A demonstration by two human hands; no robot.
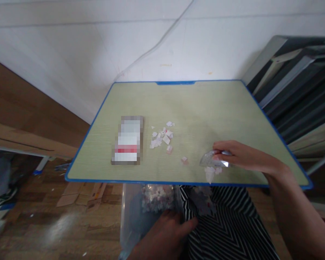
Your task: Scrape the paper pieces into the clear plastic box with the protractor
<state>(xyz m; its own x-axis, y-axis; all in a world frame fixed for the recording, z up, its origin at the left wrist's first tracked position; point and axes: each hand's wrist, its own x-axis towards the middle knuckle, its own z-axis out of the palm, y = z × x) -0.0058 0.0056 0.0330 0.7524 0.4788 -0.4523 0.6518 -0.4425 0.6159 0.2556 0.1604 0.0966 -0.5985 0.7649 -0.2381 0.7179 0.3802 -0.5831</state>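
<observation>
A clear half-round protractor (208, 159) is pinched in my right hand (227, 153), its flat edge down on the green tabletop near the front right. Just in front of it, paper scraps (209, 174) lie at the table's front edge, one hanging over. Below the table, my left hand (170, 229) has its fingers curled at the edge of a black-and-white striped cloth (224, 224), with the thumb lying on it. More scraps (203, 202) rest in the cloth. A loose pile of white scraps (162, 137) sits mid-table.
A box-like item (128, 141), blurred out, lies on the left of the blue-rimmed table (206, 104). Under the front edge stands a clear plastic bin (127, 216) holding a bag of scraps (158, 196). Dark panels (300, 76) lean at the right; flattened cardboard (78, 195) is on the floor.
</observation>
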